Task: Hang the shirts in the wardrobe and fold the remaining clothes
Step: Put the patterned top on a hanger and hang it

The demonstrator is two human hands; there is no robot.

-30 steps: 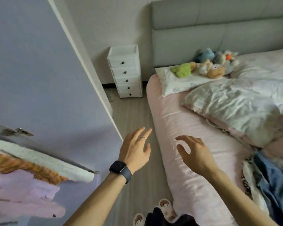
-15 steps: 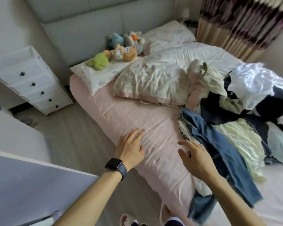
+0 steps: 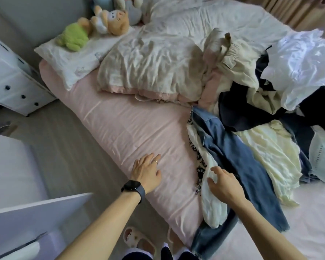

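A heap of clothes (image 3: 270, 102) covers the right side of the bed: a shiny white garment (image 3: 298, 66), dark navy pieces, a pale yellow garment (image 3: 270, 152), blue jeans (image 3: 238, 162) and a cream-white garment (image 3: 214, 203) at the near edge. My right hand (image 3: 223, 182) hovers over the cream-white garment beside the jeans, fingers loosely bent, holding nothing. My left hand (image 3: 146, 171), with a ring and a dark watch, lies flat with straight fingers on the bare pink sheet (image 3: 129, 128).
A rumpled duvet (image 3: 150, 66) and a pillow with plush toys (image 3: 101, 21) lie at the head of the bed. A white drawer unit (image 3: 9, 81) stands left of the bed. The wardrobe door edge (image 3: 36, 205) is at lower left. Slippers (image 3: 137, 239) are on the floor.
My view has swung right from the wardrobe to the bed. Both hands moved over the bed; the left one came down onto the sheet, the right one reached the cream-white garment.
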